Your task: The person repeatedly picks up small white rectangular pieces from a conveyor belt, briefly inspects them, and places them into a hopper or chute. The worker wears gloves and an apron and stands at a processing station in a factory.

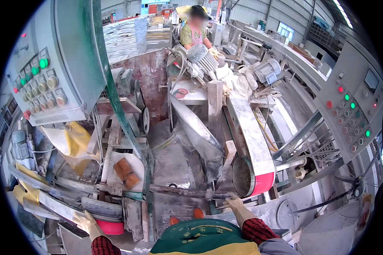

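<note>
My left hand (87, 223), in a pale work glove, is low on the left over the end of a whitish belt (57, 205) whose curved end (110, 227) is red. Its fingers are stretched out; whether they touch the belt I cannot tell. On the right, my right hand (239, 209), gloved the same way, reaches forward with fingers apart. Its fingertips are close to the right end of a dirty horizontal bar (187, 192), just below a second belt (252, 140) with a red rounded end (264, 183). Neither hand visibly holds anything.
Control cabinets with lit buttons stand at left (51, 63) and right (349, 97). A grey metal chute (198, 136) slopes down in the middle. A reddish-brown block (126, 173) lies on a white panel. Farther off, a co-worker (195, 32) stands behind an electric motor (203, 59).
</note>
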`<state>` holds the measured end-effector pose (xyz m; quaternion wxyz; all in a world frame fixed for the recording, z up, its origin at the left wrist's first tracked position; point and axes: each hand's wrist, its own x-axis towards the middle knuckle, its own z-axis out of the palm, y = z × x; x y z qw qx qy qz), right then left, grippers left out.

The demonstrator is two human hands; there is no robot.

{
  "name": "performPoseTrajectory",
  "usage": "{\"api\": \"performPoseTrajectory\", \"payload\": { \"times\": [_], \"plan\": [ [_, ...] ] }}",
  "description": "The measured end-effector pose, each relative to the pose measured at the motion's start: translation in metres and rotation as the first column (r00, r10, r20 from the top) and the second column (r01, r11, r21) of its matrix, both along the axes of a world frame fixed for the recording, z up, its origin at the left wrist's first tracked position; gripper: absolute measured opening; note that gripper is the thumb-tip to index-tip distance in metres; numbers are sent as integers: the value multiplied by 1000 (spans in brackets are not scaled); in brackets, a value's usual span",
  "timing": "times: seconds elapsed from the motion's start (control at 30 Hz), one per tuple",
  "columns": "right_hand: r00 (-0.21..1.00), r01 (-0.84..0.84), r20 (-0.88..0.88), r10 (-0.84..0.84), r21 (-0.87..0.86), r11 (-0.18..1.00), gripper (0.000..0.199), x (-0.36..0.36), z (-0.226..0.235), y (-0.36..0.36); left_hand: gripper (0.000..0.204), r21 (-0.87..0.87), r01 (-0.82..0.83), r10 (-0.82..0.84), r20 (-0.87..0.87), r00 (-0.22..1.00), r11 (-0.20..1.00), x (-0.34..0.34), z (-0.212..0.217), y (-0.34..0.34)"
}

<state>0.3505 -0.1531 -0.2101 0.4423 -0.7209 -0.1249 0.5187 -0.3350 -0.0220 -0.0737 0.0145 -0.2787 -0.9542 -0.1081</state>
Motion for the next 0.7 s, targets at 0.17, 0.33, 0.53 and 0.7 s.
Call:
{"api": "performPoseTrajectory", "payload": {
  "times": [0.17, 0.33, 0.53, 0.7],
  "plan": [
    [966, -257, -40, 256, -12, 966, 58, -24, 21, 13, 71, 9, -14, 14, -22, 1000, 1000, 3, 1, -6],
    [989, -143, -28, 142, -48, 989, 56, -18, 14, -12, 71, 34, -4, 5, -44, 999, 999, 7, -5, -7],
    [986, -155, 32, 163, -179, 972, 60, -4, 6, -47, 70, 50, 8, -5, -56, 998, 999, 12, -6, -10],
    [986, -160, 21, 168, -194, 968, 59, -4, -2, -55, 70, 1, 16, -16, -41, 999, 1000, 22, 1, -12]
  ]
}}
